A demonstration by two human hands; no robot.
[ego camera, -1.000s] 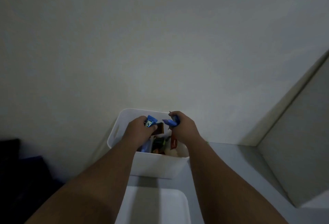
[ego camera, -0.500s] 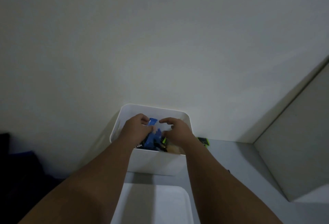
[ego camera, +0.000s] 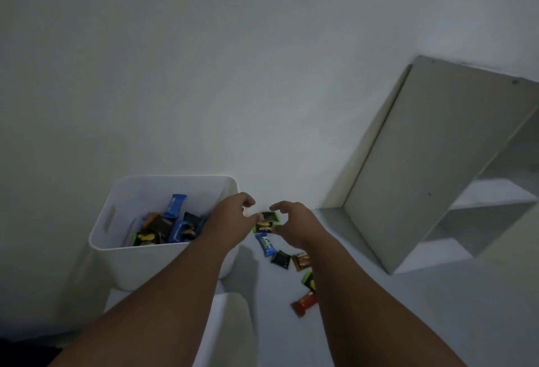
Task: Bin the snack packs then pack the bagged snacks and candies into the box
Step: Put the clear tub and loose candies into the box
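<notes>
A white bin (ego camera: pixel 116 238) stands against the wall at the left, holding several snack packs (ego camera: pixel 175 226) in blue, black and green wrappers. To its right, loose packs lie on the pale surface: a black-and-green pack (ego camera: pixel 267 222), a blue pack (ego camera: pixel 267 244), a black pack (ego camera: pixel 281 259), a brown pack (ego camera: pixel 302 261), a green pack (ego camera: pixel 308 280) and a red pack (ego camera: pixel 304 304). My left hand (ego camera: pixel 233 218) and right hand (ego camera: pixel 294 221) hover on either side of the black-and-green pack, fingers curled and apart, holding nothing.
A second white container (ego camera: pixel 230 328) sits near the bottom edge, in front of the bin. A white shelf unit (ego camera: pixel 431 168) with open compartments rises at the right. A bare wall stands close behind the bin.
Both hands dropped the blue packs into the bin, then left it and moved right to the loose packs on the surface. The view has swung right with them.
</notes>
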